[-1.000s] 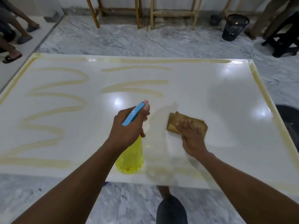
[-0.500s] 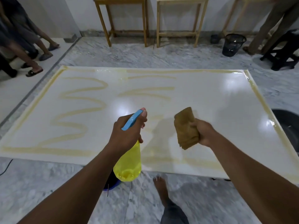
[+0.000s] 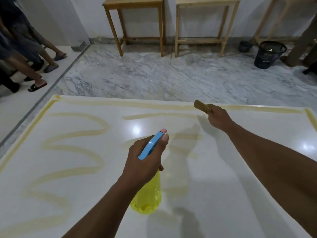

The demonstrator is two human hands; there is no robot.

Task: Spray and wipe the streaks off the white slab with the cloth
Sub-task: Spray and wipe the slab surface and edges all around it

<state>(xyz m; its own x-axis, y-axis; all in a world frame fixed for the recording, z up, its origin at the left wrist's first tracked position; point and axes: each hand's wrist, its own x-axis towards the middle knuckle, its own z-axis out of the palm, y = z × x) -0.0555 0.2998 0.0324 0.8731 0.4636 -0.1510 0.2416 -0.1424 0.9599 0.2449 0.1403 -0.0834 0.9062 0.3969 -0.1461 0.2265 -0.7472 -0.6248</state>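
Note:
The white slab [image 3: 223, 169] lies flat below me, crossed by yellowish streaks [image 3: 72, 150] on its left half and along its border. My left hand [image 3: 144, 160] grips a yellow spray bottle [image 3: 149, 198] by its blue head, held above the slab's middle with the nozzle pointing away. My right hand [image 3: 217, 117] holds a folded brown cloth [image 3: 202, 105] out near the slab's far edge, over the border streak. Whether the cloth touches the slab, I cannot tell.
Grey marble floor [image 3: 154, 78] lies beyond the slab. Two wooden tables [image 3: 137, 23] stand against the far wall. A black mesh bin [image 3: 267, 54] sits at the back right. Several people's legs and sandals [image 3: 37, 86] are at the far left.
My right hand lifted the cloth off the slab's near middle and carried it out to the far edge. The view tilted up and forward. The spray bottle stayed in my left hand.

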